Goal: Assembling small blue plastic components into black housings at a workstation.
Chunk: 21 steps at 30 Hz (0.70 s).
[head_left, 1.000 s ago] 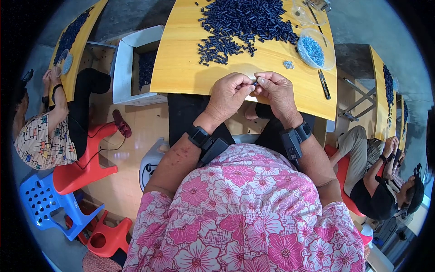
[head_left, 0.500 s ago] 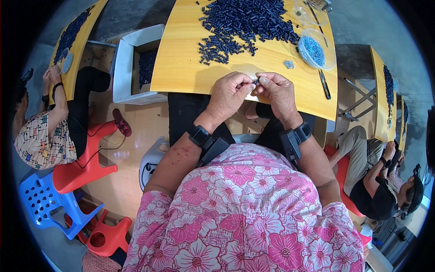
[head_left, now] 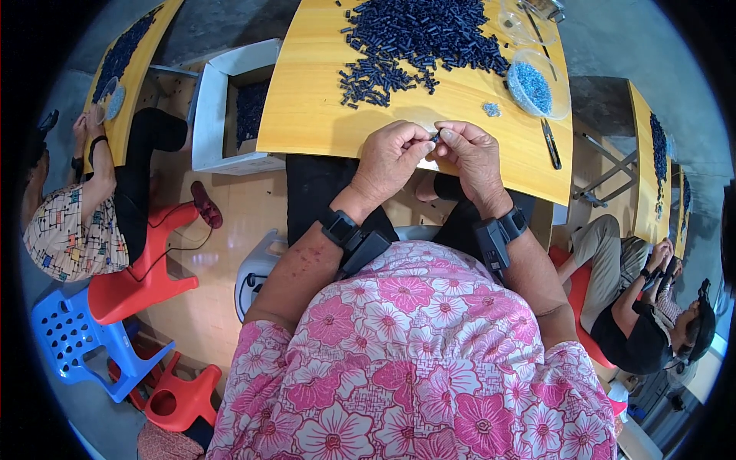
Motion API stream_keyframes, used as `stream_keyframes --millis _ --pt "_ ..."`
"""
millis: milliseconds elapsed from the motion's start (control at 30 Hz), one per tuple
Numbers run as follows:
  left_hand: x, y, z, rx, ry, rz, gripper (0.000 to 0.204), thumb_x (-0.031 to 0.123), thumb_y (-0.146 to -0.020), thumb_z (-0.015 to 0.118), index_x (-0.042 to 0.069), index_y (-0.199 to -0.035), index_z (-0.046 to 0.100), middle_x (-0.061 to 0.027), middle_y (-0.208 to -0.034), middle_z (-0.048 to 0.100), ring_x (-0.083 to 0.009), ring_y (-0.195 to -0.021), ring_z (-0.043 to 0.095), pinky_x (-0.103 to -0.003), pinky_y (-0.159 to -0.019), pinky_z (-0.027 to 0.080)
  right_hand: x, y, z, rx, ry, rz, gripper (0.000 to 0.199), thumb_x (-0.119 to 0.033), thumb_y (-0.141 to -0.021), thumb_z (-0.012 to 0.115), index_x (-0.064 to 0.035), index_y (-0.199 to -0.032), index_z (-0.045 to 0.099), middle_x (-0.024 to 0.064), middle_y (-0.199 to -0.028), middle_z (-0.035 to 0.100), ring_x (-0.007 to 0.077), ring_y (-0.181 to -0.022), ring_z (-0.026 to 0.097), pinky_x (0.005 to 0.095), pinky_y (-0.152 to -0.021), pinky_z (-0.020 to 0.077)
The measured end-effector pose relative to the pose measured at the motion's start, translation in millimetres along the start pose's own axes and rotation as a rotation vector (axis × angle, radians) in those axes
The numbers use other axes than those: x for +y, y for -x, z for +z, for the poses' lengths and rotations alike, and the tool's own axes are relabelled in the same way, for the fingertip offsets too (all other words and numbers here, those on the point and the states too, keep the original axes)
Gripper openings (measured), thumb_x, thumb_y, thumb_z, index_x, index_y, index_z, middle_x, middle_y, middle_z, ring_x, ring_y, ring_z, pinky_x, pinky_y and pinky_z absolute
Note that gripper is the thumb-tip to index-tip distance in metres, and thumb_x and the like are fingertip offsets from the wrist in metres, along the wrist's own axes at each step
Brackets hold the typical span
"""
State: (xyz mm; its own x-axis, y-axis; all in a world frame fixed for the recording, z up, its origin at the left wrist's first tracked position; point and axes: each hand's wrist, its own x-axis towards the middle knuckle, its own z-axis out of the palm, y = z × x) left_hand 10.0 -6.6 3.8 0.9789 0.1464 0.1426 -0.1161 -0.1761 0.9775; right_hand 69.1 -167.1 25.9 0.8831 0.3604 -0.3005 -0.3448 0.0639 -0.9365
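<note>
Seen from above, a person in a pink flowered top sits at a yellow table (head_left: 322, 115), both hands meeting at its near edge. The left hand (head_left: 389, 157) and right hand (head_left: 471, 153) are curled nearly closed, fingertips pinched together on a small dark piece (head_left: 435, 138). The piece is almost wholly covered by the fingers, so its shape is hard to make out, and whether each hand grips a separate part cannot be told. A black band sits on each wrist.

Beyond the hands lies a heap of dark blue pieces (head_left: 418, 38), cut off at the top edge. To the right stands a clear bowl of pale blue bits (head_left: 533, 84), with dark tweezers (head_left: 550, 144) beside it. Two other people sit at neighbouring tables, partly lost in the dark, bent rim.

Compared with a second ago, the hands have stayed at the same spot on the table edge, still pinching; nothing else has shifted.
</note>
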Motion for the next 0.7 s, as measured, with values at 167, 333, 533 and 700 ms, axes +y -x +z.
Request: stream_keyframes --millis 167,333,533,700 --pt "-0.4 -0.5 1.4 0.019 -0.003 0.011 0.011 0.009 -0.086 0.068 0.0 -0.09 0.065 -0.0096 -0.082 0.065 -0.0175 -0.07 0.064 -0.029 -0.065 0.052 1.4 0.5 -0.4 0.002 0.012 -0.015 0.018 -0.011 -0.092 0.065 -0.0004 -0.105 0.069 0.0047 -0.076 0.066 0.0148 -0.072 0.066 0.0283 -0.068 0.0532" --pt "-0.3 0.3 0.7 -0.018 0.038 -0.023 0.008 0.006 -0.089 0.066 -0.001 -0.093 0.063 -0.005 -0.085 0.063 -0.0088 -0.071 0.059 -0.024 -0.066 0.049 0.9 4.6 1.7 0.026 0.094 -0.053 0.014 -0.008 -0.092 0.063 -0.0003 -0.102 0.068 0.0037 -0.078 0.066 0.0137 -0.073 0.065 0.0275 -0.069 0.0532" --pt "3.3 -0.1 -0.1 -0.021 0.024 -0.007 0.008 0.005 -0.089 0.065 -0.001 -0.093 0.063 -0.0056 -0.084 0.063 -0.0096 -0.073 0.06 -0.025 -0.067 0.05 -1.9 1.0 -3.4 -0.047 0.129 -0.094 0.01 -0.008 -0.091 0.063 -0.0014 -0.098 0.067 0.004 -0.08 0.067 0.0128 -0.075 0.065 0.0265 -0.071 0.0534" --pt "-2.0 -0.6 -0.3 -0.024 -0.02 0.0 0.008 0.006 -0.089 0.066 -0.001 -0.093 0.063 -0.0057 -0.084 0.063 -0.0099 -0.072 0.06 -0.025 -0.067 0.05 -7.2 1.5 -5.9 -0.052 0.147 -0.066 0.009 -0.007 -0.092 0.061 -0.002 -0.097 0.066 0.0045 -0.084 0.068 0.0118 -0.076 0.065 0.0257 -0.073 0.0529"
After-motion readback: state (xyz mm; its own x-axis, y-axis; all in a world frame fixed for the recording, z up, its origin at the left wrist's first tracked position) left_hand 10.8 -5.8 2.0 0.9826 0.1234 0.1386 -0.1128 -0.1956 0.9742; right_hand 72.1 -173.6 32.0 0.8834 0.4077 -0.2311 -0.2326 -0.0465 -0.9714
